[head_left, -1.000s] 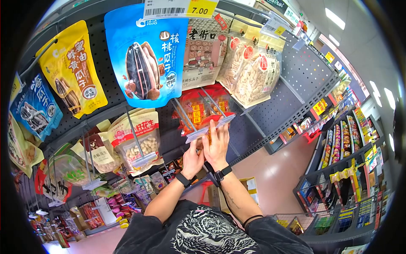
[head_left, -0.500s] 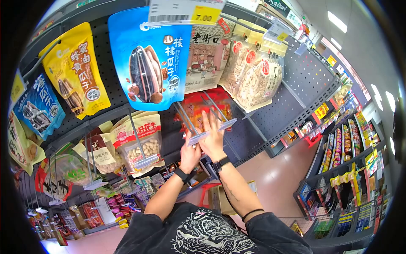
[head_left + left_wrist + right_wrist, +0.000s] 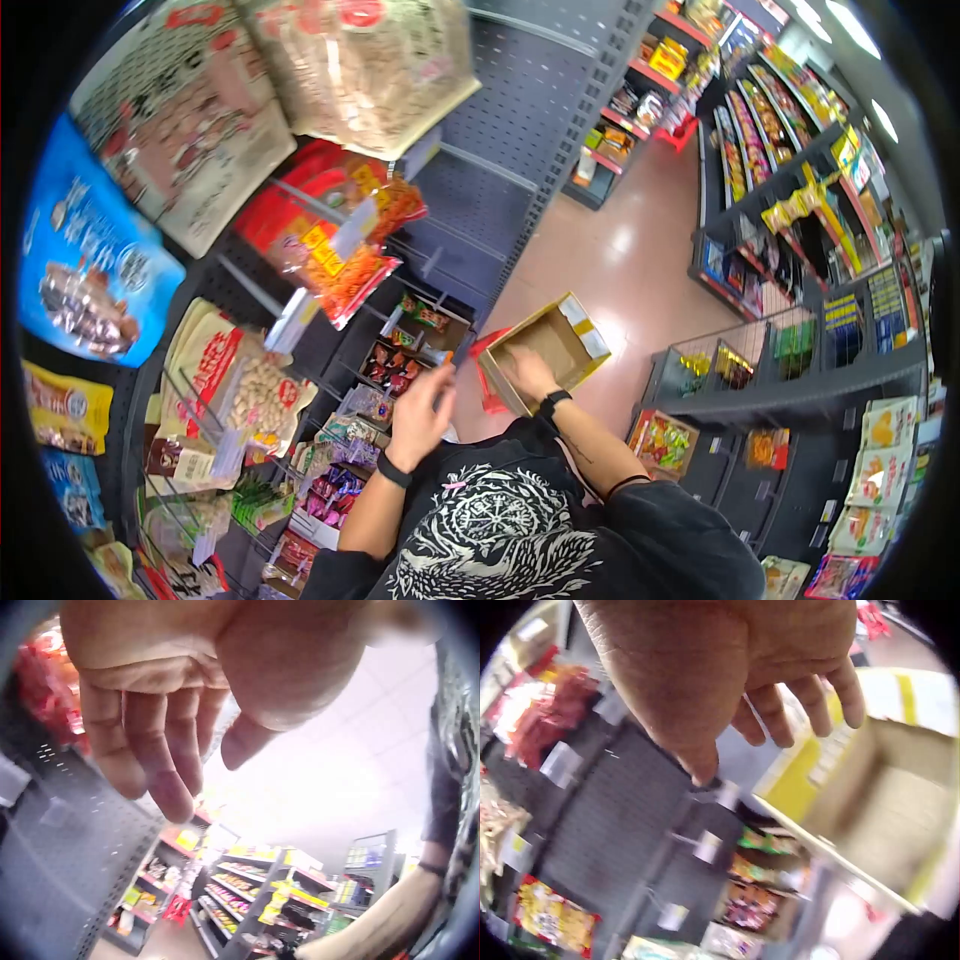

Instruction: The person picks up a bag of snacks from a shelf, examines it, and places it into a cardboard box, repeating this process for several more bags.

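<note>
My right hand (image 3: 528, 372) is at the near left wall of an open cardboard box (image 3: 582, 328), overlapping its inside in the head view. In the right wrist view its loosely bent fingers (image 3: 816, 705) hang beside the yellow and white box (image 3: 791, 787), with nothing held. My left hand (image 3: 420, 415) hovers apart from the box, in front of the shelf. Loosely curled and holding nothing, its fingers (image 3: 161, 761) show in the left wrist view. Red snack bags (image 3: 345, 260) hang on hooks above and to the left of both hands.
Seed and peanut bags, including a blue bag (image 3: 90, 260) and a peanut bag (image 3: 265, 400), hang along the left rack. Price tag holders (image 3: 293, 320) jut out from hooks. Small candy boxes (image 3: 392, 365) stand low. Across the aisle are more stocked shelves (image 3: 800, 350).
Both hands have left the hook of red snack bags and come down. My right hand has moved to the box, my left hand is apart from it. The head view has swung right and down.
</note>
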A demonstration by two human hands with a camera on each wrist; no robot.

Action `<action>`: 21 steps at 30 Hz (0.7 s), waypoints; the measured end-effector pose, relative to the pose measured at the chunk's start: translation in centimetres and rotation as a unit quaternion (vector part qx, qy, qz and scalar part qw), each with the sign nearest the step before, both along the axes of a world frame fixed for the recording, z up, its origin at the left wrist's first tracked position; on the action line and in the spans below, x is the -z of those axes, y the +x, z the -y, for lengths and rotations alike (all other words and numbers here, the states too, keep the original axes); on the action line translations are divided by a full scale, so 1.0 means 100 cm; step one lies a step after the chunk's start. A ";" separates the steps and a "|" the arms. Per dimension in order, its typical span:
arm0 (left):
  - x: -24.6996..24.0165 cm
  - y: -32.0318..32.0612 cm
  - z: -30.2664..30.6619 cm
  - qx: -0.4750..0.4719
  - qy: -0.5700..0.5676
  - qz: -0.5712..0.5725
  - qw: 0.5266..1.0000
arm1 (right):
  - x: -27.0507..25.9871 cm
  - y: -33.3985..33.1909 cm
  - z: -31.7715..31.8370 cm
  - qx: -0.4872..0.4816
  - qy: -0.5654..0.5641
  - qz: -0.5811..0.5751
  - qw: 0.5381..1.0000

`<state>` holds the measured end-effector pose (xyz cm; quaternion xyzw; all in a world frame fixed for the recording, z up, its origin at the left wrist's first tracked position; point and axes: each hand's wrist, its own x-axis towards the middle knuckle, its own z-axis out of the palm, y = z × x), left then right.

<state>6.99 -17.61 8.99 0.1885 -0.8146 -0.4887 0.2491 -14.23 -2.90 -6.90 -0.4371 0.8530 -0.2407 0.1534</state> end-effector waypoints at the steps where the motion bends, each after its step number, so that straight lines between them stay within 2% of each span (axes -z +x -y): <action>1: -0.021 -0.001 -0.010 0.062 -0.097 0.004 0.993 | 0.015 0.004 -0.033 0.017 0.204 0.063 0.977; 2: -0.054 -0.006 -0.021 0.118 -0.228 -0.021 0.966 | 0.035 0.016 -0.058 0.057 0.231 0.074 0.968; 4: -0.115 -0.018 -0.045 0.240 -0.257 -0.121 0.928 | 0.089 0.033 -0.095 0.058 0.206 0.028 0.977; 5: -0.134 -0.028 -0.059 0.284 -0.219 -0.207 0.910 | 0.089 0.041 -0.099 0.056 0.208 0.043 0.976; 6: -0.159 -0.039 -0.068 0.362 -0.195 -0.235 0.881 | 0.086 0.048 -0.099 0.057 0.242 0.026 0.968; 8: -0.184 -0.058 -0.106 0.420 -0.078 -0.265 0.865 | 0.096 0.049 -0.098 0.057 0.291 -0.013 0.955; 9: -0.197 -0.077 -0.110 0.528 -0.067 -0.233 0.814 | 0.108 0.052 -0.101 0.060 0.306 -0.032 0.950; 12: -0.207 -0.110 -0.183 0.409 -0.023 -0.355 0.841 | 0.113 0.046 -0.115 0.083 0.256 -0.032 0.963; 14: -0.207 -0.125 -0.212 0.374 0.046 -0.388 0.841 | 0.092 0.035 -0.135 0.130 0.217 -0.043 0.967; 15: -0.209 -0.127 -0.221 0.373 0.092 -0.405 0.830 | 0.089 0.030 -0.150 0.136 0.221 -0.037 0.965; 17: -0.211 -0.130 -0.237 0.372 0.172 -0.436 0.801 | 0.085 0.007 -0.180 0.139 0.162 0.031 0.977; 18: -0.210 -0.134 -0.240 0.386 0.182 -0.439 0.791 | 0.087 -0.001 -0.201 0.123 0.140 -0.008 0.982; 21: -0.214 -0.138 -0.246 0.476 0.176 -0.422 0.751 | 0.077 -0.018 -0.254 0.131 0.137 -0.001 0.982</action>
